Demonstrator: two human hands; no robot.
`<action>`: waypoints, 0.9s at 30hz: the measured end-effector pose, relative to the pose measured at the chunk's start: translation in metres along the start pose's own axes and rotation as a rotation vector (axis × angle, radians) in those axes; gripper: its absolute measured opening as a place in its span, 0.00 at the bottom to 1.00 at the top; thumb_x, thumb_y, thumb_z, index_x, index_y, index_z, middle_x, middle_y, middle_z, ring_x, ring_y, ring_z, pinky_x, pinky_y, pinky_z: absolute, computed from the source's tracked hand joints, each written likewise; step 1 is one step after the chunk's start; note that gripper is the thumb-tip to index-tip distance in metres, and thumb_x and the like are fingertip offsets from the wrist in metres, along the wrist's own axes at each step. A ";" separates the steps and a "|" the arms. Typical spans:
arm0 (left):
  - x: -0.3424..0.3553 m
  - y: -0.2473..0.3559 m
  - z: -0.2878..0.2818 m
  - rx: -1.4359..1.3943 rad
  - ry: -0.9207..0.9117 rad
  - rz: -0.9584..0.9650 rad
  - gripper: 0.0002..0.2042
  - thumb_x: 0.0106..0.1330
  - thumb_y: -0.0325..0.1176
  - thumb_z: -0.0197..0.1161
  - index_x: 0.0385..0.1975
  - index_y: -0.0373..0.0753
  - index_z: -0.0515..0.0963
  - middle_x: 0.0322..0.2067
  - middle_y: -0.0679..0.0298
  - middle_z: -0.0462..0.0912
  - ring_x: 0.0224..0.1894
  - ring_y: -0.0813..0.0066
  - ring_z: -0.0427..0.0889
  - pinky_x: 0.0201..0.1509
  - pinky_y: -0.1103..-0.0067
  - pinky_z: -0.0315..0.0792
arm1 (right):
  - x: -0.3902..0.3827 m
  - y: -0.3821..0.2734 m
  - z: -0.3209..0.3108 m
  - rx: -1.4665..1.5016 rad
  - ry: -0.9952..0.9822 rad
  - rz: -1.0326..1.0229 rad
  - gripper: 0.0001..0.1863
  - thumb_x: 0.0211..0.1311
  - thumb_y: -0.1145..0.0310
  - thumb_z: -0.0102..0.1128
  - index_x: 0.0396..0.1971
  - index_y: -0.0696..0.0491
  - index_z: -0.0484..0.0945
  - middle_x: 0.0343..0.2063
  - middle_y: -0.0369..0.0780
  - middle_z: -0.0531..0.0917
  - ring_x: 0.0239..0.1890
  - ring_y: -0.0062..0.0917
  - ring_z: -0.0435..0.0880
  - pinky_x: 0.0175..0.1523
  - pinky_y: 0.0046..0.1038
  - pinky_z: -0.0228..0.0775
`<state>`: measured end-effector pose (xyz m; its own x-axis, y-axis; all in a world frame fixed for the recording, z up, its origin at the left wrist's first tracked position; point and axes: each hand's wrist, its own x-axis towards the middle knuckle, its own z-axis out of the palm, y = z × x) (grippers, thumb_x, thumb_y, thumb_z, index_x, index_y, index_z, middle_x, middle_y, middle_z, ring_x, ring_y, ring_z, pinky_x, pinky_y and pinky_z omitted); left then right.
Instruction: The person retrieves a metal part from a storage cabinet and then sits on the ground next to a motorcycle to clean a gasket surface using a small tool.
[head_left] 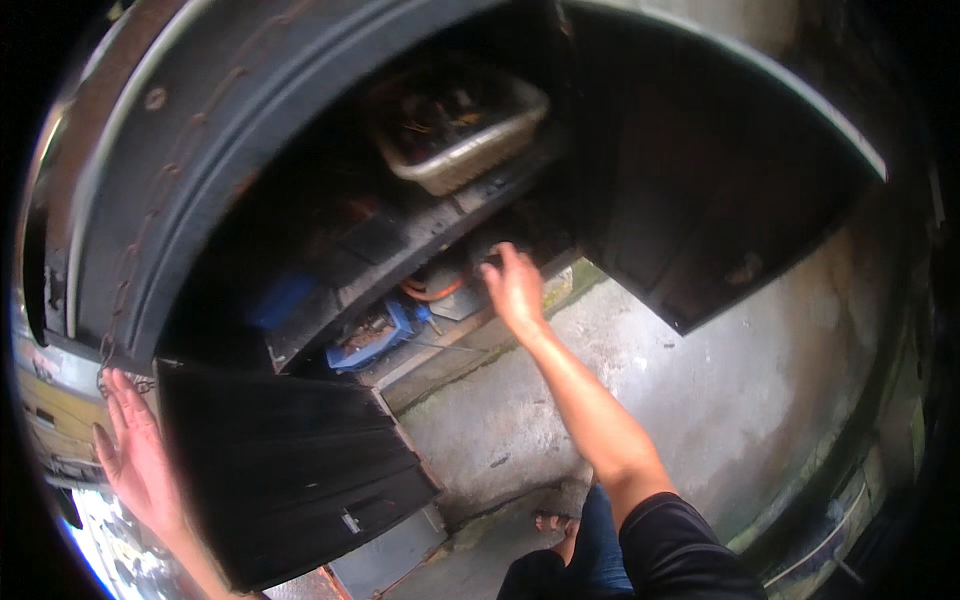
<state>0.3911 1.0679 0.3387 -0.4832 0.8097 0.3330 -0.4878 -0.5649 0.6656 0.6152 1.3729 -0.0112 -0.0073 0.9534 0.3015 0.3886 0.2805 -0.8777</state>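
rusty chain (126,268) hung down the curved dark frame (215,175), low end by my left hand (140,450). lower shelf (410,364) held a blue plastic bin (368,350) of brownish bits, an orange curved piece (432,296) and a smooth grey box (458,303). pale rectangular tub (465,172) of jumbled stuff sat above. left fingers: straight, thumb spread, gripping nothing; chain contact unclear. right hand (517,290): fingers half curled at the dark gap right of the grey box; couldn't tell if they held anything.
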 end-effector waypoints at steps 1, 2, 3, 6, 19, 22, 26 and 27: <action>0.001 -0.004 0.001 0.002 -0.007 0.008 0.27 0.69 0.30 0.47 0.66 0.38 0.48 0.66 0.54 0.51 0.69 0.62 0.49 0.71 0.65 0.49 | 0.010 0.009 -0.005 -0.066 0.017 0.016 0.17 0.53 0.65 0.63 0.42 0.51 0.72 0.31 0.50 0.77 0.37 0.47 0.78 0.41 0.44 0.69; 0.001 -0.004 0.001 -0.003 -0.051 -0.040 0.27 0.69 0.30 0.47 0.66 0.39 0.48 0.67 0.55 0.51 0.69 0.62 0.50 0.71 0.64 0.49 | 0.019 0.018 -0.009 -0.073 0.029 0.014 0.18 0.52 0.65 0.63 0.43 0.50 0.72 0.32 0.50 0.77 0.38 0.48 0.78 0.42 0.44 0.69; 0.000 -0.003 0.005 0.005 -0.094 -0.091 0.27 0.69 0.31 0.47 0.67 0.39 0.48 0.67 0.55 0.51 0.69 0.61 0.50 0.70 0.63 0.50 | 0.028 0.026 -0.009 -0.069 0.023 0.013 0.22 0.53 0.65 0.63 0.48 0.50 0.70 0.33 0.51 0.77 0.39 0.49 0.77 0.43 0.44 0.69; -0.001 -0.019 0.009 -0.107 -0.076 -0.068 0.27 0.69 0.32 0.47 0.67 0.41 0.47 0.67 0.56 0.49 0.70 0.62 0.49 0.69 0.61 0.52 | 0.034 0.041 -0.010 -0.140 0.018 -0.040 0.28 0.53 0.66 0.63 0.54 0.52 0.65 0.38 0.53 0.75 0.42 0.49 0.76 0.45 0.44 0.69; -0.002 -0.034 0.030 -0.179 0.052 0.092 0.25 0.67 0.29 0.50 0.63 0.31 0.54 0.65 0.52 0.52 0.70 0.59 0.45 0.73 0.60 0.38 | 0.011 0.080 0.054 -0.071 -0.383 0.377 0.31 0.49 0.65 0.65 0.52 0.61 0.64 0.39 0.57 0.76 0.48 0.52 0.74 0.55 0.40 0.66; -0.006 -0.027 0.028 -0.208 0.048 0.075 0.26 0.67 0.30 0.50 0.64 0.33 0.52 0.66 0.53 0.51 0.70 0.58 0.44 0.73 0.60 0.40 | 0.005 0.062 0.058 0.484 -0.375 0.688 0.21 0.51 0.73 0.61 0.47 0.61 0.69 0.27 0.42 0.79 0.21 0.24 0.77 0.23 0.28 0.71; -0.003 -0.028 0.009 -0.326 -0.149 -0.083 0.29 0.67 0.30 0.50 0.66 0.39 0.48 0.67 0.55 0.49 0.71 0.56 0.42 0.72 0.60 0.43 | 0.009 0.080 0.054 0.570 -0.351 0.763 0.11 0.52 0.75 0.60 0.36 0.56 0.73 0.22 0.37 0.77 0.16 0.20 0.73 0.18 0.22 0.66; -0.002 -0.025 0.010 -0.333 -0.182 -0.114 0.30 0.66 0.30 0.50 0.67 0.39 0.47 0.67 0.55 0.49 0.71 0.56 0.42 0.72 0.59 0.43 | 0.011 0.080 0.057 0.592 -0.336 0.758 0.08 0.52 0.75 0.59 0.33 0.55 0.73 0.21 0.36 0.76 0.16 0.19 0.73 0.18 0.22 0.66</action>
<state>0.4111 1.0821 0.3279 -0.2904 0.8683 0.4021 -0.7544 -0.4663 0.4620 0.5936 1.4120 -0.0999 -0.2423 0.8592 -0.4507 -0.1194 -0.4874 -0.8650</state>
